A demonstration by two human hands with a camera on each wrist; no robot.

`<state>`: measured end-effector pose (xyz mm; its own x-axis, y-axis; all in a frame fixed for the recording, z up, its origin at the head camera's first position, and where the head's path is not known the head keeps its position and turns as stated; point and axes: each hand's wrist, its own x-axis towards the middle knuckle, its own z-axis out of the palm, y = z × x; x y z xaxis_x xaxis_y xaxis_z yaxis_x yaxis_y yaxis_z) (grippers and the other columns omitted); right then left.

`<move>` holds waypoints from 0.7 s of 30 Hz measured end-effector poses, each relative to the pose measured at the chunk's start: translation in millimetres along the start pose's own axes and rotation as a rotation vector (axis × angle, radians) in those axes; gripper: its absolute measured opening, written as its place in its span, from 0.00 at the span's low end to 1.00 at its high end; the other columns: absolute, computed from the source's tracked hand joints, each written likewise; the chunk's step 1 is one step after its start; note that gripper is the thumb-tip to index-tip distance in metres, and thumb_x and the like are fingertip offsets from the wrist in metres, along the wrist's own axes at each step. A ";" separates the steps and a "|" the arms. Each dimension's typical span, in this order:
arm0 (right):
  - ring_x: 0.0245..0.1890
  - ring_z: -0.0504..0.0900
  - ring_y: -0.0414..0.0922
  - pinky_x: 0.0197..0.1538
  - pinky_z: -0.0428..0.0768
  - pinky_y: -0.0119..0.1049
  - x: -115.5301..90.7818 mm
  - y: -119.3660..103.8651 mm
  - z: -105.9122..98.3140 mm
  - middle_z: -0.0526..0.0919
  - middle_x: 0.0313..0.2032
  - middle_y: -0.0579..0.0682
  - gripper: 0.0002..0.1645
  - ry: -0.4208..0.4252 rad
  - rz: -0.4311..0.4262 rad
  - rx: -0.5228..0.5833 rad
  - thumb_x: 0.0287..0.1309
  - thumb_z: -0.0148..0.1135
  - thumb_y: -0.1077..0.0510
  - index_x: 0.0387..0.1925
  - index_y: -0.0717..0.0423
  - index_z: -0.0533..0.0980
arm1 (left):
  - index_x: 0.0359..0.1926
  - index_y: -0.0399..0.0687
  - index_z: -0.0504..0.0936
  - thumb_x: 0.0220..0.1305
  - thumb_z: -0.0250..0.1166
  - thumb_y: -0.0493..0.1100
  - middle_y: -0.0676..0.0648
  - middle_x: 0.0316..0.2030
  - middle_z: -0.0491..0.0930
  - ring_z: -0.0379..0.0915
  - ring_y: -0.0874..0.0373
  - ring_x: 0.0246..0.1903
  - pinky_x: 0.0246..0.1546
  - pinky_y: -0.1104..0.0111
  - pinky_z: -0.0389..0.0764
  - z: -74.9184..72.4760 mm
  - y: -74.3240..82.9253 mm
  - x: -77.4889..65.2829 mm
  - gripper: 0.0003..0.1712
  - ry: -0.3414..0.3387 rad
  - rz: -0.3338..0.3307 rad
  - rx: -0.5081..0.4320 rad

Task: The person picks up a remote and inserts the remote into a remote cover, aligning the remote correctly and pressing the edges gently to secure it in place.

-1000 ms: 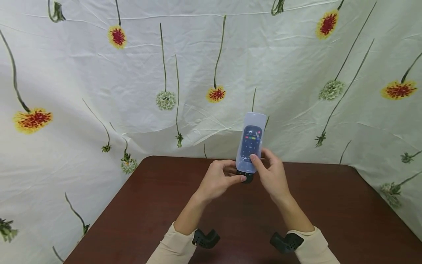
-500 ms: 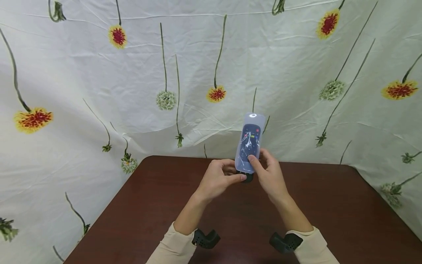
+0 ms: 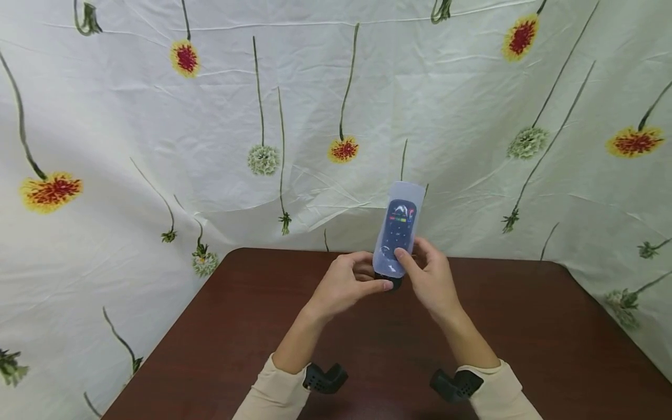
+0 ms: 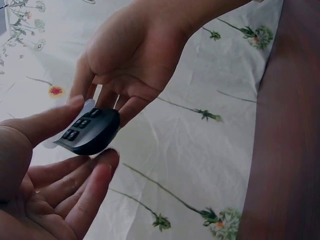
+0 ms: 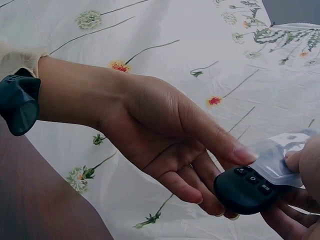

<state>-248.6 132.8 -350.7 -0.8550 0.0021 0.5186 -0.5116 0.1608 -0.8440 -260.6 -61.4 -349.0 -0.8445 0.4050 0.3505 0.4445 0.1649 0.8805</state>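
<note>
A black remote control point(image 5: 237, 192) sits inside a translucent plastic sleeve point(image 3: 408, 190), tilted upright above the table. Through the sleeve its dark key face shows, with red and coloured buttons. The black lower end sticks out of the sleeve's mouth. My left hand point(image 3: 338, 286) grips that end, thumb on top and fingers behind. On the right, my right hand point(image 3: 430, 277) pinches the sleeve's lower part with its thumb across the front; its other fingers are mostly hidden behind. In the left wrist view, several keys show on the bare end of the remote.
Below the hands is a dark brown table point(image 3: 220, 338) with rounded far corners. A white cloth point(image 3: 315, 87) printed with flowers hangs behind and beside it. Black camera mounts point(image 3: 325, 379) are strapped to both wrists.
The sleeve's lower edge now sits slightly lower on the remote, and a little less of the black end shows. Both hands keep their hold with only slight movement.
</note>
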 end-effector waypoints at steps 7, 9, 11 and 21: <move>0.41 0.86 0.48 0.41 0.85 0.35 -2.3 -1.4 2.1 0.86 0.46 0.55 0.17 -0.043 -0.089 -0.103 0.72 0.65 0.59 0.57 0.62 0.80 | 0.60 0.39 0.83 0.66 0.74 0.41 0.43 0.48 0.85 0.84 0.50 0.45 0.44 0.62 0.84 -4.4 -2.3 -0.1 0.23 0.189 0.114 -0.116; 0.40 0.87 0.47 0.40 0.85 0.36 -3.0 -1.4 3.5 0.87 0.45 0.55 0.18 -0.063 -0.112 -0.129 0.71 0.66 0.59 0.58 0.62 0.80 | 0.58 0.38 0.84 0.69 0.72 0.41 0.43 0.48 0.85 0.83 0.50 0.46 0.45 0.61 0.84 -4.3 -1.9 0.2 0.19 0.223 0.154 -0.125; 0.39 0.87 0.47 0.40 0.85 0.37 -4.0 -1.0 5.2 0.87 0.44 0.55 0.18 -0.082 -0.135 -0.154 0.71 0.66 0.59 0.58 0.62 0.80 | 0.55 0.37 0.86 0.70 0.71 0.41 0.44 0.48 0.86 0.82 0.51 0.48 0.46 0.60 0.84 -4.0 -0.8 0.0 0.17 0.240 0.178 -0.123; 0.41 0.86 0.46 0.43 0.85 0.42 -5.6 0.0 10.8 0.87 0.45 0.54 0.19 -0.119 -0.126 -0.173 0.71 0.67 0.57 0.59 0.61 0.80 | 0.48 0.35 0.88 0.70 0.69 0.38 0.44 0.41 0.87 0.80 0.52 0.44 0.43 0.61 0.81 -4.4 0.1 0.9 0.11 0.275 0.203 -0.096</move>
<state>-244.7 122.2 -355.0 -0.7947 -0.1437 0.5897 -0.6013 0.3194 -0.7324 -262.7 -65.0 -347.2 -0.7963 0.1611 0.5831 0.5927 0.0150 0.8053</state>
